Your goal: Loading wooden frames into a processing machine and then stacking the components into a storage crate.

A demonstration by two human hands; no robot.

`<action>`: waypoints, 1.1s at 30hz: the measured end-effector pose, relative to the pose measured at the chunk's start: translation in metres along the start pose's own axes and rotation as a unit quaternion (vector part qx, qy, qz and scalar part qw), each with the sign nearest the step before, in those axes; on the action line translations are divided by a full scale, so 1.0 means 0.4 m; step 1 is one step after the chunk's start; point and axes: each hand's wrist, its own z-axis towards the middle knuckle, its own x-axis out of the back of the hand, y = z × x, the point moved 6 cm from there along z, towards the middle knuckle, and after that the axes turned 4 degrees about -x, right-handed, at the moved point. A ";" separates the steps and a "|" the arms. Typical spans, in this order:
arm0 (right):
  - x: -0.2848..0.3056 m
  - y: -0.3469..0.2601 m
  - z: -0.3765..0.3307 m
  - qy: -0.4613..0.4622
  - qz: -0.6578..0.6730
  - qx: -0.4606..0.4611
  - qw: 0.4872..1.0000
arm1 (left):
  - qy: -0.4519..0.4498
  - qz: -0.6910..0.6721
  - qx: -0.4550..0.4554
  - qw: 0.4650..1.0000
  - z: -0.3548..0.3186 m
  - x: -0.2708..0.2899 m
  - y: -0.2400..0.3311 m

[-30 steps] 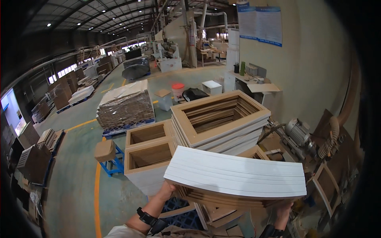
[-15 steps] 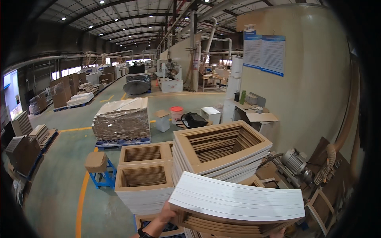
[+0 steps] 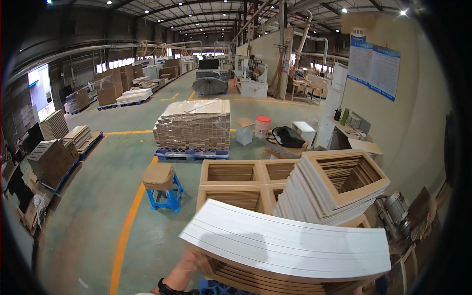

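Observation:
A stack of rectangular brown board frames (image 3: 290,246), their outer edges white, is carried on its side low in front of me. My left hand (image 3: 188,263) grips its left end, with a black band on the wrist. At the lower right end, only a sliver of my right hand (image 3: 365,286) shows beneath the stack; most of it is hidden. Just beyond lies a leaning pile of like frames (image 3: 339,196), white-edged and slightly fanned. To its left are more piled frames (image 3: 231,191), side by side, partly covered by the held stack.
A blue stool (image 3: 164,196) with a cardboard-covered seat stands left. Behind it, a wrapped load (image 3: 191,125) rests on a blue pallet (image 3: 191,154). A red-lidded bucket (image 3: 262,129) and black bag (image 3: 288,137) lie farther back. A motor (image 3: 396,209) is at right.
The view has turned left, so the surroundings sit farther right. The held stack has swung left relative to the piled frames, still gripped by my left hand.

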 end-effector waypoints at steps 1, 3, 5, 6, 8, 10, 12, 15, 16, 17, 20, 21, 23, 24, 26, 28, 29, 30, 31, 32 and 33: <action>-0.043 0.018 -0.016 0.002 -0.002 -0.007 1.000 | 0.000 -0.046 0.036 0.998 -0.018 0.064 0.030; -0.123 0.066 -0.045 0.010 -0.007 -0.026 1.000 | 0.064 -0.008 0.041 0.997 -0.065 0.191 0.090; -0.195 0.132 -0.075 0.023 -0.010 -0.053 0.998 | 0.130 0.034 0.054 0.989 -0.116 0.320 0.119; -0.237 0.120 -0.123 0.035 -0.014 -0.056 0.998 | 0.167 0.051 0.066 0.982 -0.147 0.367 0.138; -0.199 0.331 -0.147 0.123 0.003 -0.213 0.969 | 0.210 0.068 0.120 0.968 -0.201 0.480 0.102; -0.245 0.503 -0.143 0.093 0.028 -0.288 0.953 | 0.261 0.099 0.186 0.942 -0.290 0.594 0.056; -0.288 0.657 -0.175 0.121 0.015 -0.404 0.907 | 0.303 0.076 0.273 0.910 -0.399 0.730 -0.018; -0.235 0.908 -0.273 0.111 0.006 -0.533 0.839 | 0.267 0.055 0.363 0.891 -0.467 0.822 -0.137; -0.193 0.993 -0.307 0.125 0.007 -0.539 0.833 | 0.311 0.078 0.402 0.858 -0.495 0.855 -0.190; -0.149 1.082 -0.354 0.135 0.025 -0.574 0.807 | 0.354 0.102 0.439 0.820 -0.519 0.889 -0.241; -0.062 1.278 -0.383 0.133 0.047 -0.602 0.786 | 0.356 0.096 0.446 0.815 -0.532 0.985 -0.405; -0.077 1.298 -0.334 0.113 0.052 -0.592 0.796 | 0.363 0.097 0.441 0.815 -0.533 1.005 -0.447; -0.040 1.361 -0.264 0.105 0.065 -0.586 0.801 | 0.364 0.084 0.447 0.813 -0.503 1.049 -0.569; 0.011 1.424 -0.246 0.112 0.036 -0.594 0.796 | 0.353 0.066 0.442 0.822 -0.479 1.069 -0.635; 0.055 1.520 -0.157 0.113 0.005 -0.566 0.817 | 0.348 0.053 0.436 0.828 -0.440 1.128 -0.743; 0.110 1.580 -0.079 0.131 -0.033 -0.538 0.832 | 0.304 0.017 0.413 0.858 -0.379 1.163 -0.848; 0.152 1.614 -0.048 0.137 -0.035 -0.539 0.830 | 0.301 0.014 0.419 0.857 -0.354 1.175 -0.899; 0.209 1.652 -0.030 0.139 -0.073 -0.549 0.821 | 0.297 0.007 0.412 0.862 -0.324 1.180 -0.951; 0.233 1.680 -0.016 0.134 -0.107 -0.559 0.811 | 0.296 0.004 0.401 0.867 -0.296 1.188 -0.983; 0.254 1.690 -0.023 0.139 -0.104 -0.561 0.810 | 0.294 0.006 0.405 0.866 -0.273 1.190 -1.023; 0.253 1.678 -0.012 0.115 -0.179 -0.496 0.842 | 0.305 0.020 0.404 0.862 -0.265 1.202 -1.041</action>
